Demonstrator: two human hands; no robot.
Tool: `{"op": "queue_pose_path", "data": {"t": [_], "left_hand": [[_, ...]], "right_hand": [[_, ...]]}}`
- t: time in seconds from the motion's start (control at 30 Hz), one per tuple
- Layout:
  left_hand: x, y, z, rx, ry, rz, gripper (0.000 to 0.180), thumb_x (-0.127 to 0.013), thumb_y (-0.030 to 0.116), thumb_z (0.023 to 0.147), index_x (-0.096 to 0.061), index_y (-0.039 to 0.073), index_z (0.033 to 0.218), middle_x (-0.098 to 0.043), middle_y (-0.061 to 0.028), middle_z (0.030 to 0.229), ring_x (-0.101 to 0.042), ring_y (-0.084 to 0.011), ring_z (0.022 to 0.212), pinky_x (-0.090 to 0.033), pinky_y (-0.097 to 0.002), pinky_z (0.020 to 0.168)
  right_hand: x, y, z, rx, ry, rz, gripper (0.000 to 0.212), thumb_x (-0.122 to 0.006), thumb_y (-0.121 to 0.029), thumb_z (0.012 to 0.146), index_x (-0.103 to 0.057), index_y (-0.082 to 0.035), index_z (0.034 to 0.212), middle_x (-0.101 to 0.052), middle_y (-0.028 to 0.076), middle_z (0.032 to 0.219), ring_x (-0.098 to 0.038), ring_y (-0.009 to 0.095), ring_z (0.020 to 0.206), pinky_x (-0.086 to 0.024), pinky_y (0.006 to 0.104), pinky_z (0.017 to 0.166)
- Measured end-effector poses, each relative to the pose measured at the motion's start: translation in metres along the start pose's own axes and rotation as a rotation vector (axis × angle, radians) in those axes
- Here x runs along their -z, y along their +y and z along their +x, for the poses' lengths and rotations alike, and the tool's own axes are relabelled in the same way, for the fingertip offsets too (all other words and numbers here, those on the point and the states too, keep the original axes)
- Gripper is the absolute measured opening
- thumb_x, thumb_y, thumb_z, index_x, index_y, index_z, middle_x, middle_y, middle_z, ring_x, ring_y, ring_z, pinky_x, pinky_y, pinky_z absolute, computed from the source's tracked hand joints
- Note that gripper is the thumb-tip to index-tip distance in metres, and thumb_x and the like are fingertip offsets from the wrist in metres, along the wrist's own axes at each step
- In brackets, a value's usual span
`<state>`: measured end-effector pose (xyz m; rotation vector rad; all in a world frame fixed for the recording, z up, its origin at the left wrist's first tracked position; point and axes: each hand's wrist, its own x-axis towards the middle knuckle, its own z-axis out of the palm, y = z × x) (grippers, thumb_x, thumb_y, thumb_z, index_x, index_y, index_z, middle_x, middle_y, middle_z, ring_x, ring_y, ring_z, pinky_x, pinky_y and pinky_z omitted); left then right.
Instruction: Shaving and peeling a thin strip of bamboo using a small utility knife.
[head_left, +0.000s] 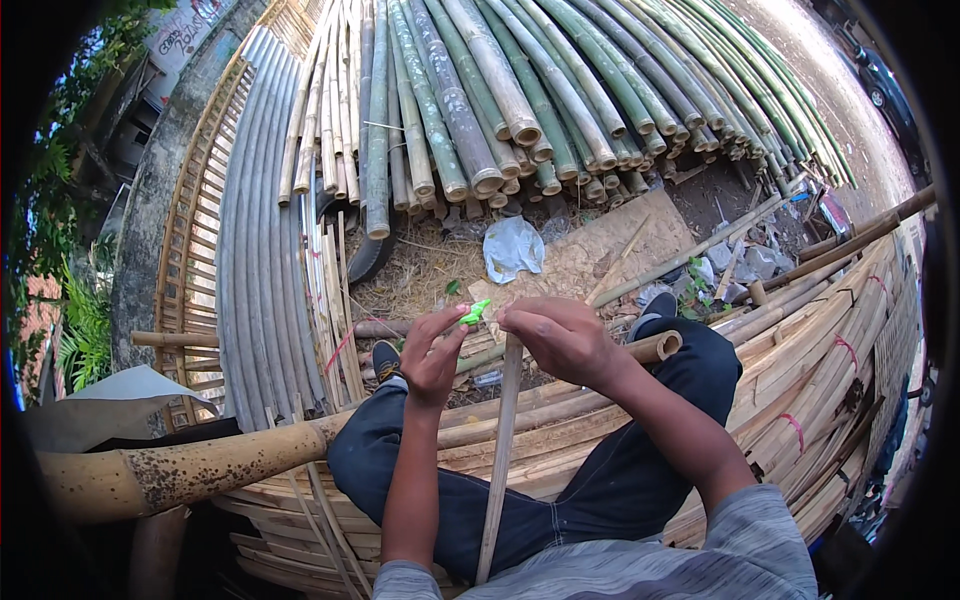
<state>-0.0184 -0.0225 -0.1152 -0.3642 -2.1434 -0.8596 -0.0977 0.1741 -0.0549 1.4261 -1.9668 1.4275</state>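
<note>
My left hand [434, 355] pinches a small bright green object [474, 312] between thumb and fingers; its kind is too small to make out. Close beside it on the right, my right hand [558, 338] is closed around the upper end of a pale bamboo strip [498, 460]. That strip slants down between my legs to my lap. The right fingertips point toward the green object, and whether they also pinch something thin cannot be seen. Both hands are held above my knees.
I sit on a stack of split bamboo strips [800, 390]. A thick bamboo pole [200, 470] lies at left. Ahead are piled green bamboo poles [520, 90], corrugated sheets [255, 220], a white plastic bag [513, 249], a black tyre [375, 258] and brown cardboard [640, 235].
</note>
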Motion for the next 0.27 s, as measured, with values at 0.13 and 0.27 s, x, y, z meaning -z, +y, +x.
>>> {"op": "queue_pose_path", "data": {"t": [0.13, 0.27], "left_hand": [[0.0032, 0.0033, 0.0033, -0.045, -0.017, 0.050, 0.023, -0.072, -0.009, 0.071, -0.066, 0.001, 0.091, -0.067, -0.0155, 0.103, -0.066, -0.0287, 0.088, -0.054, -0.0380, 0.074], [0.0063, 0.0023, 0.0002, -0.064, -0.010, 0.061, 0.021, -0.071, -0.008, 0.073, -0.066, 0.001, 0.091, -0.066, -0.0155, 0.105, -0.066, -0.0293, 0.089, -0.055, -0.0383, 0.073]], "right_hand": [[0.0039, -0.0010, 0.0012, 0.105, -0.028, -0.027, 0.032, -0.063, -0.001, 0.074, -0.060, -0.001, 0.105, -0.065, 0.014, 0.093, -0.067, 0.030, 0.081, -0.056, 0.0370, 0.068], [0.0042, -0.0004, -0.0008, 0.163, -0.022, -0.034, 0.032, -0.064, -0.002, 0.072, -0.060, -0.001, 0.104, -0.064, 0.014, 0.095, -0.067, 0.031, 0.086, -0.057, 0.0375, 0.071]]}}
